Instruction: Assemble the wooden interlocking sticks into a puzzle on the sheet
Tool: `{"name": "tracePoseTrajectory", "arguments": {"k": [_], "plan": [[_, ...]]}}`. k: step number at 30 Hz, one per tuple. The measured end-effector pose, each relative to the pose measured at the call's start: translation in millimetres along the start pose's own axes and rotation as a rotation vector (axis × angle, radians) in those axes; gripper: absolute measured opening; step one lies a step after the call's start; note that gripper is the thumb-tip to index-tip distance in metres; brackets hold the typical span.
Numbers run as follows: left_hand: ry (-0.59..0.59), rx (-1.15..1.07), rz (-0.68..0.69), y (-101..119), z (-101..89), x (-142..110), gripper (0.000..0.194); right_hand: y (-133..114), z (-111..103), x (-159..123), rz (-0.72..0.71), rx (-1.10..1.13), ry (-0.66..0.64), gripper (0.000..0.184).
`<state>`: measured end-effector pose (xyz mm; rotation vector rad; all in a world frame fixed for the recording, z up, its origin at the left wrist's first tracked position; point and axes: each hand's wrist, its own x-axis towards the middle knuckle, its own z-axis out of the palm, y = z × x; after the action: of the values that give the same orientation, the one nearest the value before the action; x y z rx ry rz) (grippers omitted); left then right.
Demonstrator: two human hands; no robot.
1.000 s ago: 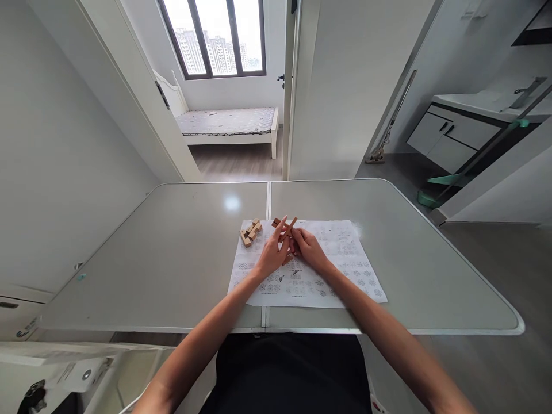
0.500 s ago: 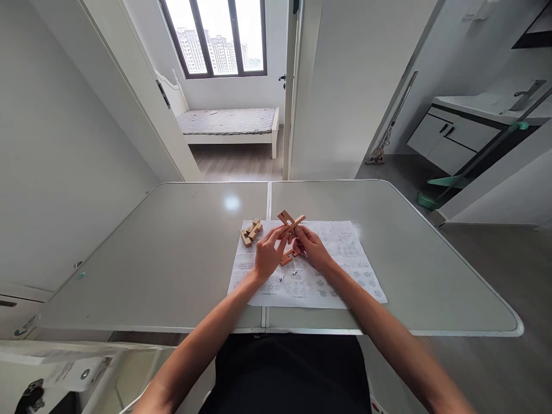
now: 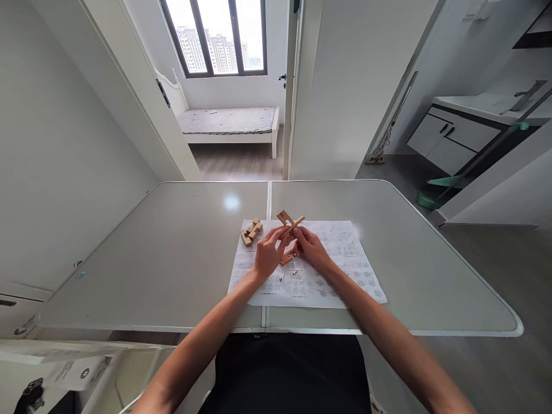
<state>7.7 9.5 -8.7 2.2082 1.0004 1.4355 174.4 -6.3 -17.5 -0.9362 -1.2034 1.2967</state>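
Flat wooden puzzle pieces (image 3: pixel 285 218), crossed over each other, are held between my two hands above a printed sheet (image 3: pixel 345 276). My left hand (image 3: pixel 269 250) is closed on their left side, fingers pinching the wood. From the right, my right hand (image 3: pixel 311 246) closes on the same pieces with thumb and fingers. Another notched wooden piece (image 3: pixel 286 259) shows below the hands, partly hidden behind my fingers. Left of my left hand, a small cluster of wooden blocks (image 3: pixel 251 232) lies on the sheet's upper left corner. Exact contact among the held pieces is hidden.
The sheet lies on a large grey table (image 3: pixel 172 259) with a pale rim and a centre seam (image 3: pixel 269 201). Small light scraps (image 3: pixel 282 278) rest on the paper. Beyond stand a bed (image 3: pixel 230 122) and, at right, a sink cabinet (image 3: pixel 457 135).
The held wooden pieces have shifted very slightly between my fingers. Both hands stay in nearly the same place, and the blocks on the sheet have not moved.
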Motion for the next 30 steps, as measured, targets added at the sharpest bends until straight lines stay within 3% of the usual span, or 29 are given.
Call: {"name": "tracePoseTrajectory", "arguments": {"k": [6, 11, 13, 15, 19, 24, 28, 30], "plan": [[-0.009, 0.004, -0.048, 3, -0.6, 2, 0.028, -5, 2, -1, -0.006, 0.016, 0.033, 0.049], [-0.021, 0.123, -0.083, 2, 0.5, 2, 0.024, -10, -4, 2, -0.035, 0.072, 0.229, 0.050], [-0.077, 0.224, -0.039, 1, -0.6, 2, 0.016, -10, -8, 4, -0.036, 0.107, 0.296, 0.050], [-0.172, 0.302, 0.019, 0, -3.3, 4, 0.026, -10, -10, 5, -0.034, 0.136, 0.335, 0.050], [-0.310, 0.324, 0.057, -5, -11.0, 7, 0.042, -11, -11, 5, -0.037, 0.142, 0.338, 0.048], [-0.416, 0.313, 0.068, -13, -14.4, 7, 0.038, -14, -9, 4, -0.038, 0.153, 0.326, 0.046], [-0.436, 0.332, 0.108, -13, -13.9, 7, 0.042, -15, -10, 4, -0.019, 0.180, 0.341, 0.047], [-0.402, 0.314, 0.055, -11, -14.6, 8, 0.043, -15, -11, 4, -0.020, 0.192, 0.340, 0.048]]}}
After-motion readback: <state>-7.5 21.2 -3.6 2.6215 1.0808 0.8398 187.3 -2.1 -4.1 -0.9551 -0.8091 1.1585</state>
